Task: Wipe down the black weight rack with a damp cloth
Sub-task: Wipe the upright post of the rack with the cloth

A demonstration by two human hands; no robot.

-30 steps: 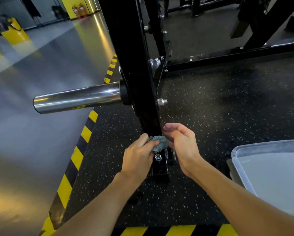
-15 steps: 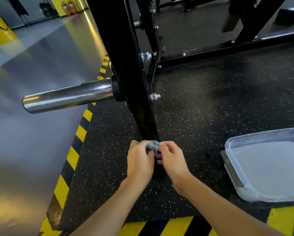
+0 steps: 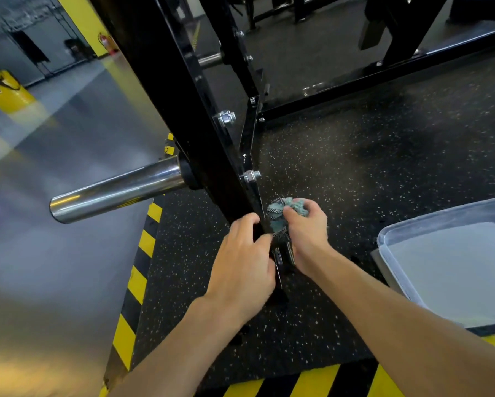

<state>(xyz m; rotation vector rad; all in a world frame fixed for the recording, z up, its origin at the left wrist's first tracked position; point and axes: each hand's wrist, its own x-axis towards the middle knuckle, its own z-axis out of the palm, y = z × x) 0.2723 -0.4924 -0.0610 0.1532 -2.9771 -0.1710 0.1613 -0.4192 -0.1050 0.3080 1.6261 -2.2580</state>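
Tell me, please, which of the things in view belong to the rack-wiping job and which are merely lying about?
Belonging to the job:
- black weight rack
- cloth, bunched in the right hand
- left hand, against the rack's upright
- plastic tub, probably for wetting the cloth

Merely nearby:
- chrome peg
- yellow-and-black floor tape
- fire extinguisher

My right hand [image 3: 306, 233] bunches a nubby teal cloth [image 3: 283, 213] against the glossy black-painted metal rack [image 3: 183, 110], beside its mirror-polished chrome peg [image 3: 117, 193], over matt speckled rubber floor [image 3: 355, 181].
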